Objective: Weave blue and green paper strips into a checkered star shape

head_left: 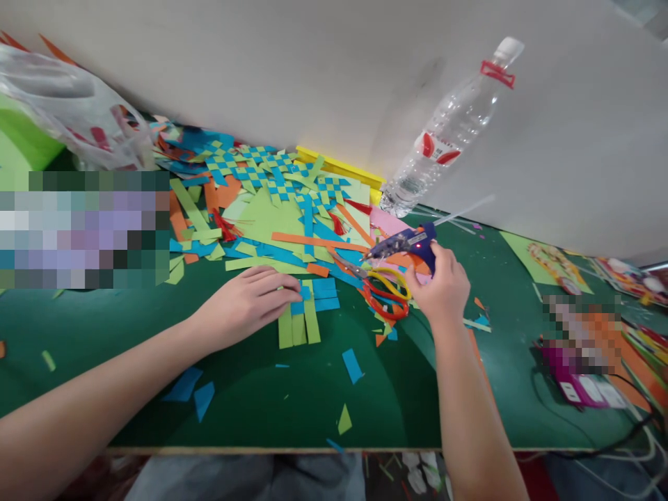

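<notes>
Hand (442,282) (right) holds glue gun (401,243).

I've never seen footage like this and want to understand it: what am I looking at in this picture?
There's no machine here: a camera worn on a person's head looks forward and down at their bare hands. The left hand touches a small piece of green and blue paper strips. The right hand holds a blue glue gun. On the green table nearby lie scissors with red and yellow handles, and beyond them, checkered paper weavings among loose strips. A clear bottle is near the wall.
</notes>
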The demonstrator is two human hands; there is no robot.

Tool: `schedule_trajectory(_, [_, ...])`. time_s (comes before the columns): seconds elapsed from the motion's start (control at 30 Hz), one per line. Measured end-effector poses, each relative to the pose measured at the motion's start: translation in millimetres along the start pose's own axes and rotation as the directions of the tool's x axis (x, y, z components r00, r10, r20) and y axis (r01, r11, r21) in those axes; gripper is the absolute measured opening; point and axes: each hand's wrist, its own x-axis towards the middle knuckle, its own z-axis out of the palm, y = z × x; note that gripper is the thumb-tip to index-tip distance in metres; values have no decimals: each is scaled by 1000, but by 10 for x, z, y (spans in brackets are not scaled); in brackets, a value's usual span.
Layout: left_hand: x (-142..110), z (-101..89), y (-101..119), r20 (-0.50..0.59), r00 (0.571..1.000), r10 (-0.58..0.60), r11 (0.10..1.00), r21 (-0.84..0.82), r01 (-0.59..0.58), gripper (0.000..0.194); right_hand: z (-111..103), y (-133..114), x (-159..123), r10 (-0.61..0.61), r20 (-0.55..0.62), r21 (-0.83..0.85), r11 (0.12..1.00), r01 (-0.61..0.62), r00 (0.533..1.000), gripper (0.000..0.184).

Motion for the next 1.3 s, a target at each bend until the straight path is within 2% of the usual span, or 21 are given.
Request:
schedule_trajectory(0.13, [12,13,24,-19,999,-28,999,29,29,32,81,199,19,248,-21,-49,967,-249,969,54])
schedule_trajectory(0.23, [16,11,41,-17,999,-40,998,41,41,42,137,312,22,395,-10,-36,918,-395,918,57])
schedule_trajectory(0.33, [18,10,43,-16,999,-32,998,49,32,40,186,396,16,524,61,-28,852,-523,849,57])
schedule_trajectory(0.43, [21,11,39,-11,1000,-19,999,49,20,34,243,468,5,602,137,-48,797,-602,787,58])
schedule_trajectory(0.63, [13,27,32,7,1000,0,1000,26,0,27,382,580,-17,645,213,-3,752,-660,734,61])
schedule_trajectory(0.87, [-8,51,21,36,999,4,1000,-7,-3,24,479,588,-20,568,221,65,802,-593,793,55])
schedule_trajectory(0.93, [-10,52,17,46,999,9,1000,3,-9,23,439,552,-7,508,176,65,849,-525,843,52])
schedule_trajectory(1.0, [-8,50,13,55,998,7,1000,7,-8,22,354,481,7,368,79,47,927,-372,926,46])
schedule_trajectory(1.07, [-3,45,8,61,998,-1,1000,7,0,21,237,367,15,229,92,105,965,-238,969,36])
schedule_trajectory(1.13, [2,40,3,58,998,-8,1000,7,7,20,120,221,14,123,252,192,966,-174,960,33])
schedule_trajectory(1.2, [6,35,-3,51,999,-14,1000,11,14,19,30,71,6,37,421,221,965,-142,906,34])
schedule_trajectory(1.3, [4,34,-11,36,999,-23,999,28,22,18,-41,-96,-1,-80,551,239,969,-65,831,33])
